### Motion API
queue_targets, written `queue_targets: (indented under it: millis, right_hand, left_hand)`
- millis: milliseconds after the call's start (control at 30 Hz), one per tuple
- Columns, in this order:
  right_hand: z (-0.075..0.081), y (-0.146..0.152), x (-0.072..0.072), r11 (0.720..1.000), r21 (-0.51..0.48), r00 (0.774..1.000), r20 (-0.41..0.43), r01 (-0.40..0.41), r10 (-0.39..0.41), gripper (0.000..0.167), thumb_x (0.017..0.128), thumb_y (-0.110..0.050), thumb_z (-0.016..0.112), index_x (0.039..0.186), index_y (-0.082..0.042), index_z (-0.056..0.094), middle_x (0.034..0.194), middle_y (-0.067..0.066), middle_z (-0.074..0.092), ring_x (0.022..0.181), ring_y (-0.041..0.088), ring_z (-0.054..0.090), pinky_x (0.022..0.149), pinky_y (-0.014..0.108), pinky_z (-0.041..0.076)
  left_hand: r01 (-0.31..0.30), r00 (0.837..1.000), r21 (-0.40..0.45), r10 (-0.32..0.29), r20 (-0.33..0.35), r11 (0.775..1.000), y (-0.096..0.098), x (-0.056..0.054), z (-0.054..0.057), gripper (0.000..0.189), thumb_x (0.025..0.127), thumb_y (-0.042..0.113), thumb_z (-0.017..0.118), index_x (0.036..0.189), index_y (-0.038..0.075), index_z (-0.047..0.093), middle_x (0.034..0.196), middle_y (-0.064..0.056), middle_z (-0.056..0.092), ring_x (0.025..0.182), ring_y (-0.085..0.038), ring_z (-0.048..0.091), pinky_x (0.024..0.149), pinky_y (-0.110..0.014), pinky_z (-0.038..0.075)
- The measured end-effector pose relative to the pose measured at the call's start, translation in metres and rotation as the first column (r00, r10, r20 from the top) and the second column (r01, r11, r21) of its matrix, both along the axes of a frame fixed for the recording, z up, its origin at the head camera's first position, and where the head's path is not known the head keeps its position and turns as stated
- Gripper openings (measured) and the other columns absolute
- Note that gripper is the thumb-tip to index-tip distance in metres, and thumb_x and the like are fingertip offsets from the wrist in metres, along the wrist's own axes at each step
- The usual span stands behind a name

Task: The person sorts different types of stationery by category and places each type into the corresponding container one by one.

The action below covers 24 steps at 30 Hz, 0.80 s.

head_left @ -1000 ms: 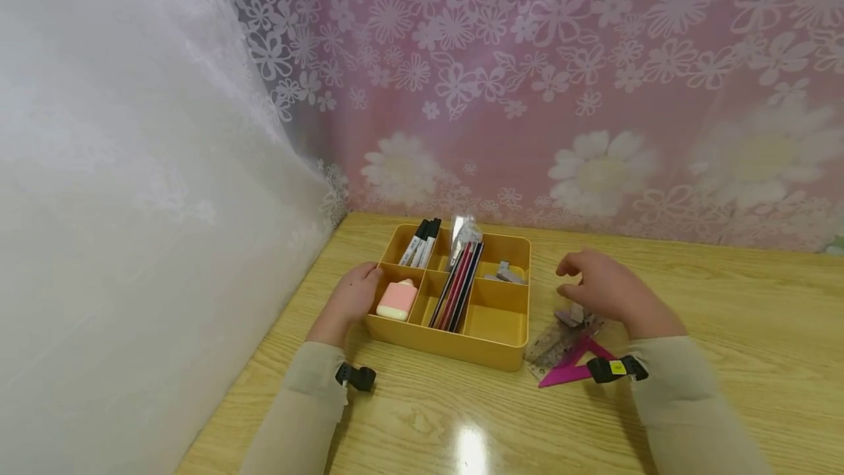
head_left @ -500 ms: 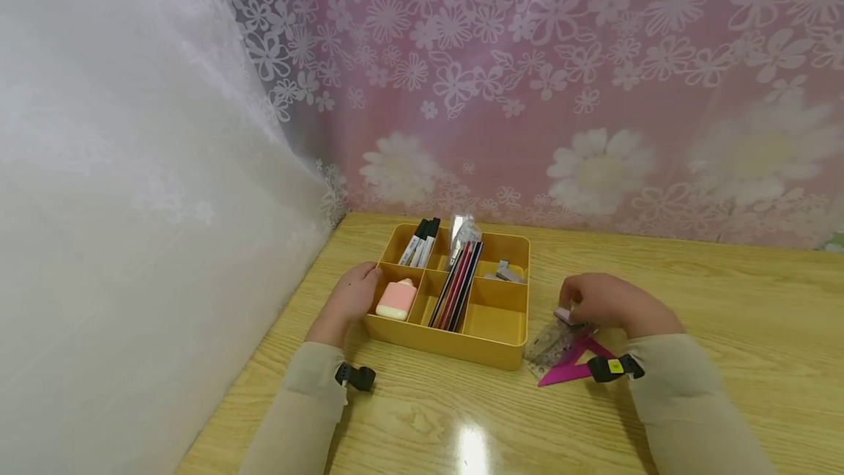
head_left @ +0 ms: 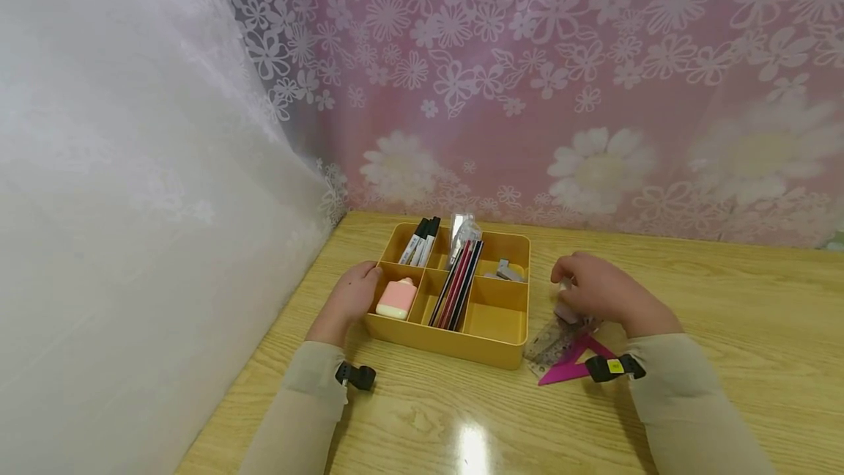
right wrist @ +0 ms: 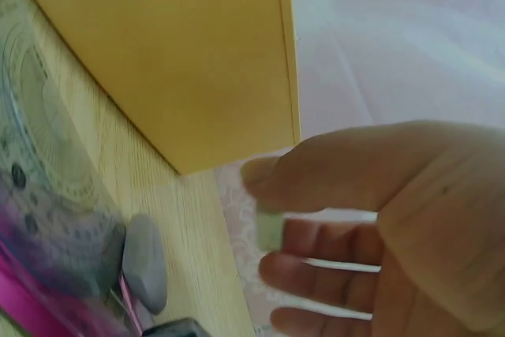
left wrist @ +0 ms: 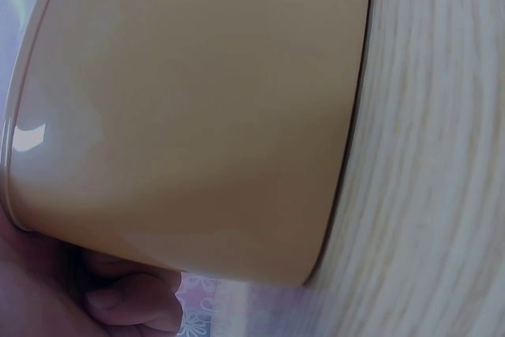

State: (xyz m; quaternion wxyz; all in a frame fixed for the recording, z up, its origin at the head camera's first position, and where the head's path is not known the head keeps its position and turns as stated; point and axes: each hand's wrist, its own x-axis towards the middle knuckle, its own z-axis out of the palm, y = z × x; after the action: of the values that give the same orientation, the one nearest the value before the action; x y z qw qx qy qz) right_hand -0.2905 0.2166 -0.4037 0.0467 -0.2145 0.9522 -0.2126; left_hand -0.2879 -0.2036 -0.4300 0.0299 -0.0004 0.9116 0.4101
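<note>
A yellow divided box (head_left: 448, 347) stands on the table, and my left hand (head_left: 352, 292) grips its left rim. In the left wrist view, curled fingers (left wrist: 142, 301) lie beside the box's smooth wall. My right hand (head_left: 603, 292) is right of the box, above a pile of drawing tools. Between thumb and fingers it pinches a small pale block (right wrist: 270, 230), which looks like an eraser. Under that hand lie a clear patterned ruler (head_left: 550, 343), a magenta set square (head_left: 567, 372) and a grey eraser (right wrist: 144, 262).
In the box sit black-capped markers (head_left: 418, 244), a pink bottle (head_left: 397, 299), several pencils (head_left: 457, 288) leaning over a divider, clear plastic items (head_left: 464, 229) and grey erasers (head_left: 508, 270). A white sheet (head_left: 165, 204) hangs at left, a pink floral curtain (head_left: 494, 130) behind.
My right hand has lowered onto the pile, closed its fingers on the small pale block and lifted it slightly. My left hand and the box have stayed in place.
</note>
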Motion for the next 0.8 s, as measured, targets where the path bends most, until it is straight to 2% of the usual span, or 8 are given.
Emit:
queue_targets:
  millis: [133, 300, 567, 800]
  right_hand:
    - [0.001, -0.005, 0.0, 0.999, -0.041, 0.996, -0.085, -0.018, 0.014, 0.017, 0.091, -0.016, 0.07, 0.106, -0.009, 0.067, 0.102, 0.005, 0.059, 0.091, 0.026, 0.057, 0.08, 0.048, 0.052]
    - [0.003, -0.019, 0.003, 0.989, -0.145, 0.986, -0.168, -0.034, 0.01, 0.013, 0.097, -0.016, 0.068, 0.108, -0.009, 0.067, 0.115, 0.01, 0.057, 0.102, 0.032, 0.061, 0.087, 0.054, 0.052]
    - [-0.002, -0.044, 0.003, 0.966, -0.256, 0.975, -0.222, -0.032, -0.027, 0.013, 0.099, -0.014, 0.066, 0.111, -0.009, 0.066, 0.125, 0.012, 0.052, 0.103, 0.032, 0.063, 0.084, 0.049, 0.055]
    - [-0.005, -0.052, 0.005, 0.957, -0.283, 0.967, -0.254, -0.069, -0.006, 0.018, 0.099, -0.009, 0.064, 0.117, -0.005, 0.067, 0.129, 0.014, 0.052, 0.101, 0.029, 0.063, 0.085, 0.049, 0.056]
  left_hand:
    - [-0.003, 1.0, 0.003, 0.003, 0.003, 1.0, 0.0, -0.001, 0.0, 0.048, 0.111, 0.033, 0.033, 0.148, 0.008, 0.051, 0.149, -0.014, 0.05, 0.14, -0.036, 0.041, 0.115, -0.056, 0.03]
    - [-0.005, 1.0, 0.01, 0.005, 0.005, 1.0, 0.0, -0.001, 0.0, 0.048, 0.111, 0.033, 0.033, 0.148, 0.007, 0.051, 0.149, -0.014, 0.05, 0.141, -0.036, 0.041, 0.115, -0.056, 0.031]
    - [-0.006, 1.0, 0.002, 0.006, 0.008, 1.0, 0.0, -0.001, 0.0, 0.049, 0.111, 0.034, 0.033, 0.148, 0.007, 0.051, 0.149, -0.014, 0.05, 0.141, -0.036, 0.041, 0.115, -0.056, 0.03]
    - [-0.005, 1.0, -0.003, 0.005, 0.01, 1.0, 0.0, -0.001, 0.0, 0.049, 0.111, 0.034, 0.033, 0.148, 0.007, 0.051, 0.149, -0.014, 0.05, 0.141, -0.036, 0.041, 0.115, -0.056, 0.03]
